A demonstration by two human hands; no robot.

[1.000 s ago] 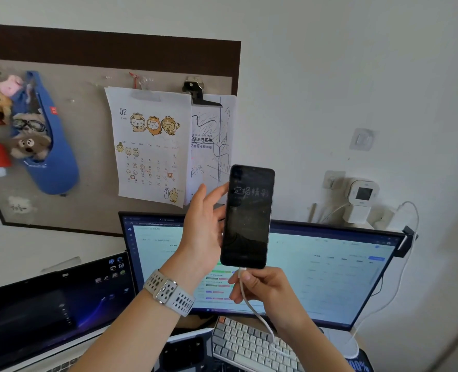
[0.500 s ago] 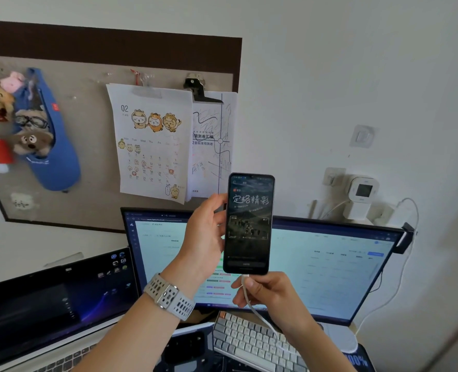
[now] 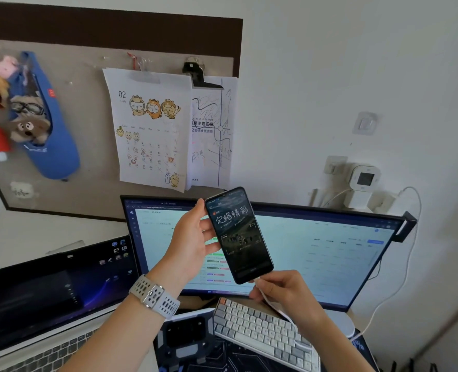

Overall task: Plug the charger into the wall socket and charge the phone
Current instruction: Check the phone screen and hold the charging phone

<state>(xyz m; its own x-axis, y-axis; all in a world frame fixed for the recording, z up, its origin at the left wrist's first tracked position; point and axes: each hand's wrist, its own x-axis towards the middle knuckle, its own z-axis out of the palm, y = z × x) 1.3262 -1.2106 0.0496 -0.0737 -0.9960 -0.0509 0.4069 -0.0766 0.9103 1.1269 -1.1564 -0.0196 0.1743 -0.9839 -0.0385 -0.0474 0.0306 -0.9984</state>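
Keyboard (image 3: pixel 260 331) keys, white and grey, sit nearest to you at the bottom edge, with a dark desk mat (image 3: pixel 222 361) under them and a laptop (image 3: pixel 42 304) open at your left. Above them your right hand (image 3: pixel 289 291) pinches the white cable (image 3: pixel 273 304) between thumb and fingertips, right at the plug where it enters the bottom of the phone (image 3: pixel 238 234). Your left hand (image 3: pixel 193 237), a pale perforated watch strap (image 3: pixel 155 296) on its wrist, grips the phone by its left edge, thumb pressed on the front and fingers curled behind.

You hold the phone in the air in front of the monitor (image 3: pixel 316 253), tilted so its top leans left. It is a black slab with rounded corners; its screen is lit, showing large white Chinese characters over a dark picture.

Behind the monitor, on the white wall to your right, a white charger (image 3: pixel 359 200) sits in the wall socket (image 3: pixel 335 165) area beneath a small device with a display (image 3: pixel 365 179); whether it is fully seated you cannot tell. On the pinboard (image 3: pixel 88 200) at your left, a blue fabric pouch (image 3: pixel 53 135) holds plush toys (image 3: pixel 29 124), beside a February calendar sheet (image 3: pixel 152 130).
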